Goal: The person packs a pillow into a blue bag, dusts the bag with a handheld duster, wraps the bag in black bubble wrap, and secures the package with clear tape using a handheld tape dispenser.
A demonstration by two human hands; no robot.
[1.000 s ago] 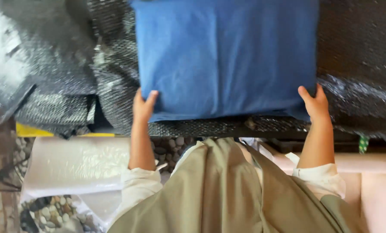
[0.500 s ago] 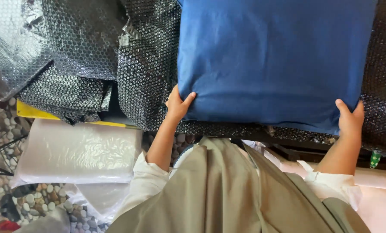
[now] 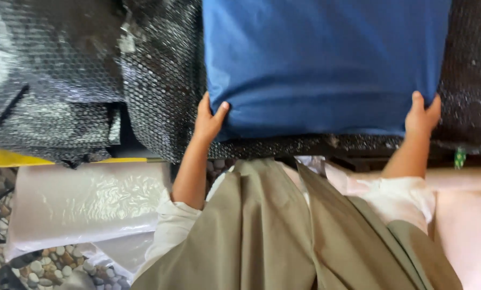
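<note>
Black bubble-wrap sheeting (image 3: 160, 80) covers the work surface, w/ a flat blue fabric cushion (image 3: 326, 64) lying on it straight ahead of the person. Left hand (image 3: 209, 119) pinches its near-left corner, right hand (image 3: 422, 115) its near-right corner; long axis runs left-right, both hands equally near.

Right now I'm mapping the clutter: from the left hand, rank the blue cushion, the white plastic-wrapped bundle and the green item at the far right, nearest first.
1. blue cushion: gripped by the left hand at its corner.
2. white plastic-wrapped bundle: lower left, beside the arm.
3. green item: far right, beyond the right hand.
</note>
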